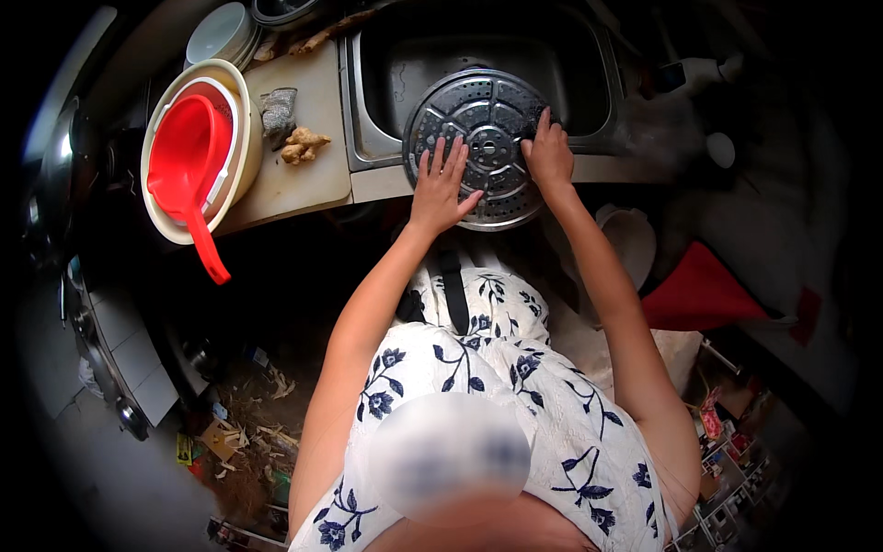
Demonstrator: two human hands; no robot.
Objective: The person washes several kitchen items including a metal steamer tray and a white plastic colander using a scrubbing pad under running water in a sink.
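Observation:
A round, perforated stainless-steel steamer rack (pixel 490 181) leans over the front edge of the sink (pixel 355 131), its lower rim jutting past the counter toward me. My left hand (pixel 441 190) lies flat on its left side, fingers spread and thumb apart. At the rack's upper right is my right hand (pixel 552 155), index finger stretched along the rim and the other fingers bent. Dark, rough-textured material shows beside those fingers; whether it is a scourer in my grasp is unclear. Small wet spots glint on the metal near my left fingertips.
On the left counter, a red plastic ladle (pixel 190 159) rests inside a stacked cream basin (pixel 252 162). Beside it lie a grey mesh scrubber (pixel 279 110) and a ginger root (pixel 303 145). White bowls (pixel 219 33) stand behind. A pale bucket (pixel 628 238) is below the counter, right.

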